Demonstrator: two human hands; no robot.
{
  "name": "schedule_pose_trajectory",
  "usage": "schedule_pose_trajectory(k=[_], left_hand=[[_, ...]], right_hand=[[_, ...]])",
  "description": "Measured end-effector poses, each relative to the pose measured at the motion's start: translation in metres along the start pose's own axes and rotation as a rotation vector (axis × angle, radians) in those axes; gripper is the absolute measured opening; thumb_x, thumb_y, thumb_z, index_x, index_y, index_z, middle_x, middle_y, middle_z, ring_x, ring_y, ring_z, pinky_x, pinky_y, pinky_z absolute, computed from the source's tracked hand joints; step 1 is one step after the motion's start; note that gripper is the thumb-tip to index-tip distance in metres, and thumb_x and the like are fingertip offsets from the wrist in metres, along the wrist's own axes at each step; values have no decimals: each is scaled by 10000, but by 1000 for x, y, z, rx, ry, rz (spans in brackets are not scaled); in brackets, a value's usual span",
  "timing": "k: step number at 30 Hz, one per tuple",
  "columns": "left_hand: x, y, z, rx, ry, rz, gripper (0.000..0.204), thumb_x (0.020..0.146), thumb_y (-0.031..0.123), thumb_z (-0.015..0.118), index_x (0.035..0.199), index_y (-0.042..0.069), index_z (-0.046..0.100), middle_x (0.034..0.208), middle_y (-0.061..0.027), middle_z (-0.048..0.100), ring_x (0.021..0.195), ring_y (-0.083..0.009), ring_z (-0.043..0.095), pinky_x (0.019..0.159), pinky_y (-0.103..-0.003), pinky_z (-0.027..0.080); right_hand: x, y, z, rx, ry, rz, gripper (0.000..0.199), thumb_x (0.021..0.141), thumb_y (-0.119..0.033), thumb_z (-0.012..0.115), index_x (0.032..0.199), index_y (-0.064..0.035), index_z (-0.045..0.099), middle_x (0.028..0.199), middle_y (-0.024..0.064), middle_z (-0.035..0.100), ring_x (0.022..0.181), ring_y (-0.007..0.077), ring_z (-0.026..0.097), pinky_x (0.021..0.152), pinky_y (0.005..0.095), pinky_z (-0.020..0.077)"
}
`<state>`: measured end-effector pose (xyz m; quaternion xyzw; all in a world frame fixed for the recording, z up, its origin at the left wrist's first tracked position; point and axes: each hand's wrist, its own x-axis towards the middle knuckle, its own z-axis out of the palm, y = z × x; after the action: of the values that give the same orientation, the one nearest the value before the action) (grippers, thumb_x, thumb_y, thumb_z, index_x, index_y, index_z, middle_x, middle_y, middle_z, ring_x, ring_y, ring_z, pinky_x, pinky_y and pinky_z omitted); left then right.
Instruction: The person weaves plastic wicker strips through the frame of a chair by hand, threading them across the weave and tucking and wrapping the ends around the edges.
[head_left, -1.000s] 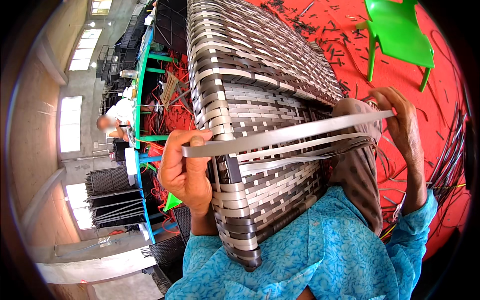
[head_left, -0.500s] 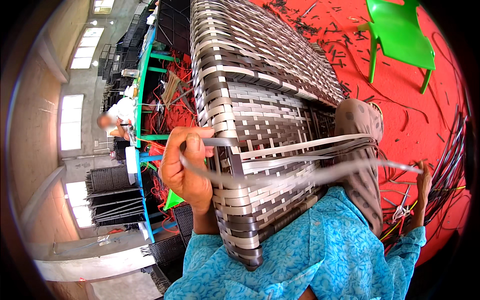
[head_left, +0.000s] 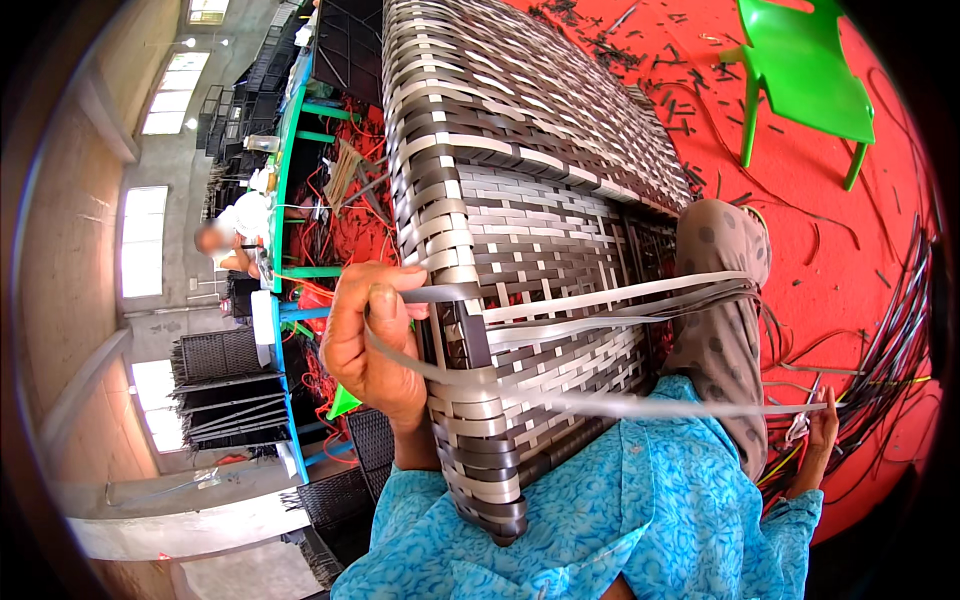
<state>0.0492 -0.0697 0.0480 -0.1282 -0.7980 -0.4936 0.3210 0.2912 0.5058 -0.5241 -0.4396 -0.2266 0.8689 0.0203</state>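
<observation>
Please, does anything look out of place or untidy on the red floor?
Yes: short dark offcuts lie scattered over the red floor near the green chair, like uncleared scraps. Long strips also sprawl loosely near the right hand.

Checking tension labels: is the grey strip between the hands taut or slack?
Slack, at least partly: the grey strip curves down from the left hand, then runs straighter, blurred, to the right hand.

Green plastic chair (head_left: 812, 95), red floor (head_left: 830, 295) — bright window (head_left: 145, 242), person in white (head_left: 245, 215)
</observation>
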Motion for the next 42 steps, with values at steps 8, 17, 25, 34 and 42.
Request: schedule_pose_trajectory(k=[8, 17, 25, 34, 42], left_hand=[[1, 0, 2, 49, -30, 88, 166, 889, 90, 564, 869, -53, 647, 802, -104, 603, 627, -113, 474, 591, -239, 372], [1, 3, 1, 38, -23, -11, 148, 911, 89, 563, 889, -35, 641, 799, -86, 589, 656, -108, 465, 617, -233, 359], [0, -2, -3, 32, -18, -2, 177, 924, 92, 538, 901, -55, 634, 856, -124, 605, 687, -119, 507, 600, -211, 403], [-1, -7, -5, -48, 1, -21, 214, 945, 106, 516, 900, -71, 628, 903, -151, 620, 641, -100, 517, 593, -207, 405], [-3, -8, -8, -49, 7, -49, 215, 959, 97, 496, 914, -77, 614, 910, -142, 628, 628, -89, 513, 605, -208, 400]], right_hand=[[-44, -31, -54, -34, 117, -158, 322, 961, -110, 478, 1274, -35, 493, 1175, 115, 523, 1008, 205, 530, 795, 271, 457], [-128, -94, -140, -556, 424, -350, 258, 945, -142, 514, 1180, -42, 546, 1010, 56, 526, 834, 152, 494, 654, 244, 389], [-171, -140, -175, -1033, 515, -430, 213, 930, -171, 545, 1097, -48, 592, 863, 5, 529, 680, 104, 462, 528, 220, 328], [-93, -152, -109, -289, 413, -427, 305, 862, -257, 659, 1120, -106, 603, 727, -79, 424, 520, 52, 312, 437, 189, 215], [-56, -69, 173, -587, -130, -397, 430, 994, -227, 474, 1397, -85, 434, 1055, -48, 580, 698, 18, 417, 598, 167, 324]])
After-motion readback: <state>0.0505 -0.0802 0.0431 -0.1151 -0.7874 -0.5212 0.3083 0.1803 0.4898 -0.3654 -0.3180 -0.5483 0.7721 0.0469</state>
